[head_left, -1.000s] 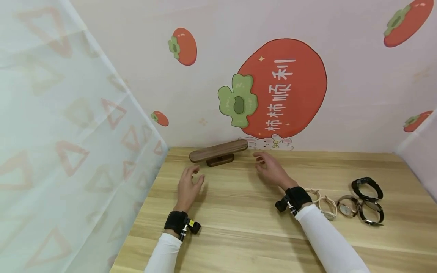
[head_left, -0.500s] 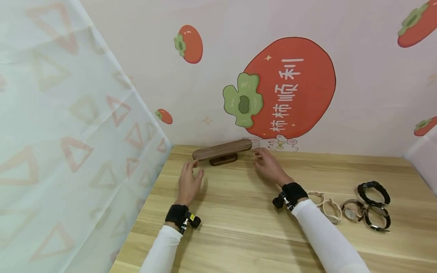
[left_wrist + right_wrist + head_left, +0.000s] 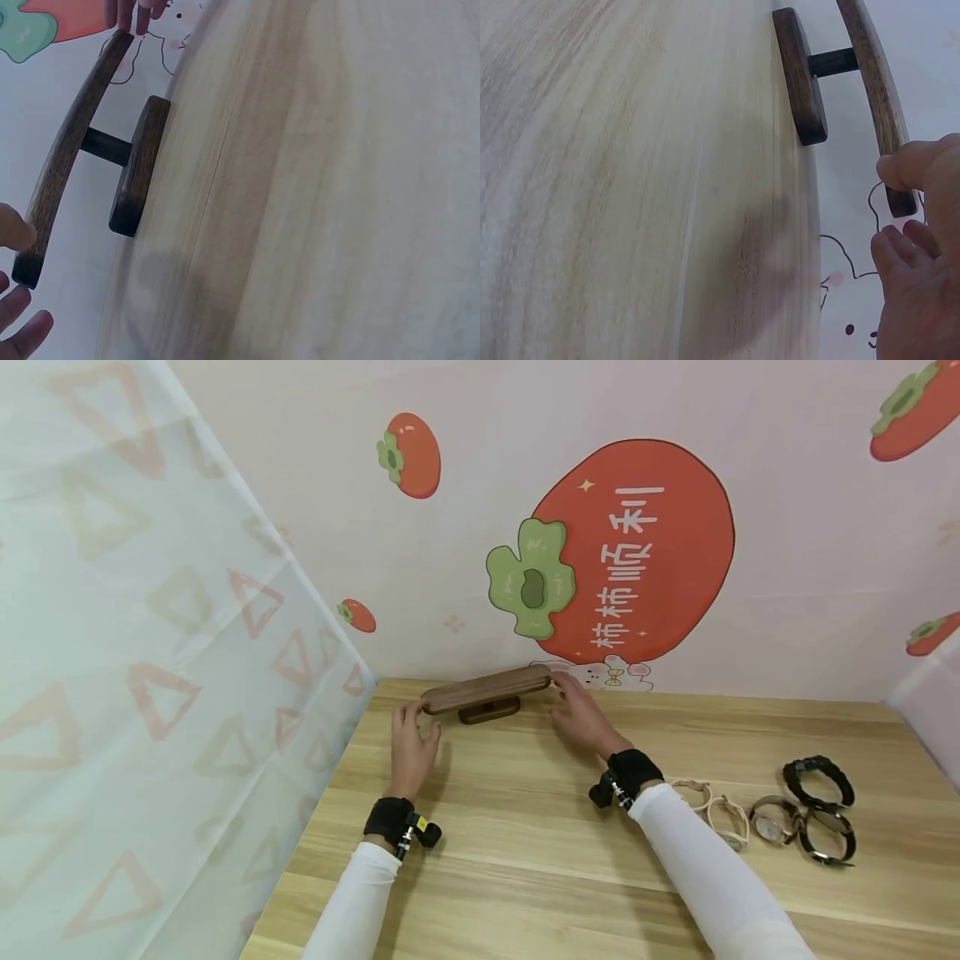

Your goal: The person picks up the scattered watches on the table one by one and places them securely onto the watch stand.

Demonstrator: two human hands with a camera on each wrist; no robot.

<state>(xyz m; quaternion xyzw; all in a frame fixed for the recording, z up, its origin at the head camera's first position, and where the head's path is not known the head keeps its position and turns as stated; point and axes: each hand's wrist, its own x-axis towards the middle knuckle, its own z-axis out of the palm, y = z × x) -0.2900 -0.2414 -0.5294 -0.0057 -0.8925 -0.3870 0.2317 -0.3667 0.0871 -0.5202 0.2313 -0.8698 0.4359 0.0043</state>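
A dark wooden T-shaped display stand (image 3: 487,690) is near the wall, its long curved bar held by a short post over a small base (image 3: 489,710). My left hand (image 3: 412,756) is at the bar's left end. In the left wrist view the thumb (image 3: 13,229) overlaps the bar (image 3: 71,139), and the other fingers (image 3: 26,334) spread just past its tip. My right hand (image 3: 581,718) reaches the opposite end. The right thumb (image 3: 911,165) lies across the bar (image 3: 881,90) in the right wrist view, with loosely bent fingers beyond the tip.
Several watches lie on the wooden table (image 3: 510,860) at the right, among them a black one (image 3: 817,781) and a cream-strapped one (image 3: 727,827). A printed wall cloth (image 3: 450,560) rises behind the stand, another (image 3: 150,693) along the left.
Both hands have moved in to the ends of the stand's bar, the left forward and the right leftward and forward. The stand keeps its place. The head view has shifted slightly.
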